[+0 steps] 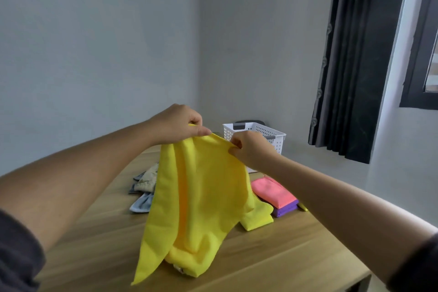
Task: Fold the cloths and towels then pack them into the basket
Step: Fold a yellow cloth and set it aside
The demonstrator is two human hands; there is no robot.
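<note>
Both pinching: left hand [180, 125], right hand [251, 149] on top edge of bright yellow cloth [203, 197] | hangs onto wooden bench [284, 256] | white perforated basket [277, 137] beyond right hand

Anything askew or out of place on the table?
Nothing spilled or damaged. Only the beige and blue cloths lie crumpled on the table, behind the yellow cloth that the left hand and right hand pinch up.

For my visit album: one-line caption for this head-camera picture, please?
Left hand and right hand hold up a yellow cloth over the table; white basket behind.
</note>
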